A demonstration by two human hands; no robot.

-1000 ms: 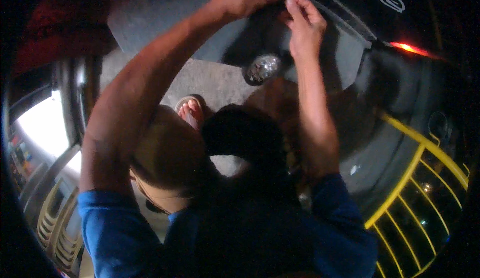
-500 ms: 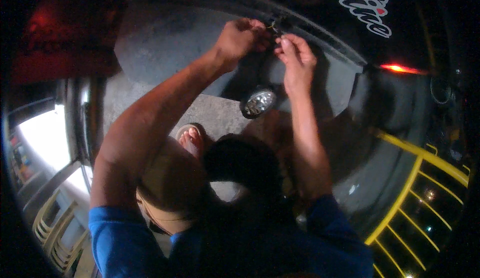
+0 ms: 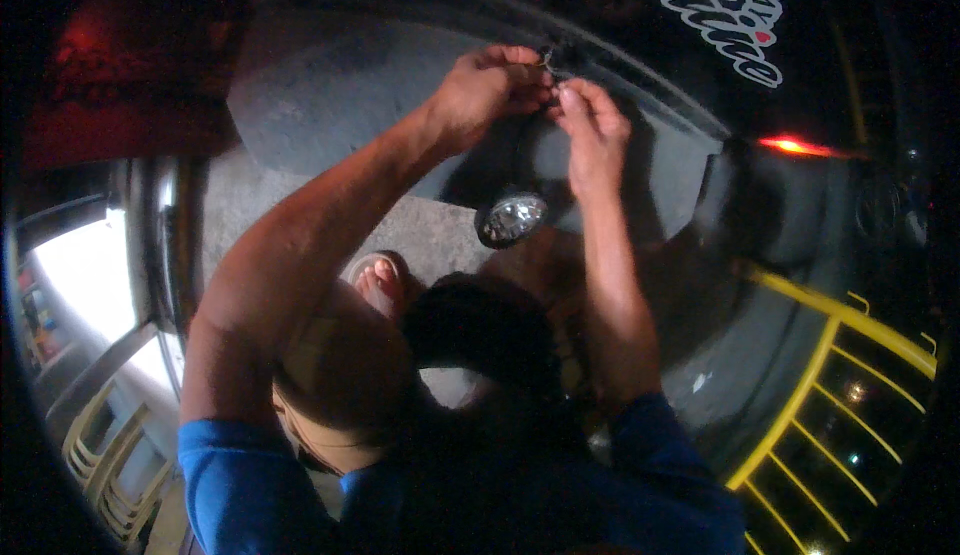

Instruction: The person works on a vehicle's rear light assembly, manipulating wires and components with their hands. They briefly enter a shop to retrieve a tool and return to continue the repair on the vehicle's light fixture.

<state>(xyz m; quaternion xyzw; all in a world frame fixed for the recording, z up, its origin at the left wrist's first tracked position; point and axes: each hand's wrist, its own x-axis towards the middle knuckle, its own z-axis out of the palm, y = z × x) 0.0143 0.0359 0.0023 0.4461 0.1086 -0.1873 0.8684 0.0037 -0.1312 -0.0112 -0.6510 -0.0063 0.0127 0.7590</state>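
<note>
Both my arms reach forward to the far middle of the head view. There my left hand [image 3: 490, 92] and my right hand [image 3: 597, 127] are closed in pinches, fingertips almost touching. A thin yellowish wire [image 3: 546, 59] shows at the fingertips of the left hand, beside the dark edge of a vehicle body. What sits between the right fingertips is too small to make out. Below the hands is a round lamp [image 3: 513, 218] with a clear faceted lens and a black rim; neither hand touches it.
A grey panel [image 3: 310, 95] spans the far side beneath the dark bodywork. Red lights glow at far left and at right [image 3: 793, 145]. A yellow railing [image 3: 818, 380] stands at right. My sandalled foot [image 3: 376, 283] is on the concrete; stacked chairs [image 3: 112, 470] are at lower left.
My left hand has shifted slightly right, bringing its fingertips closer to those of my right hand. The whole view has moved a little. Both hands stay pinched.
</note>
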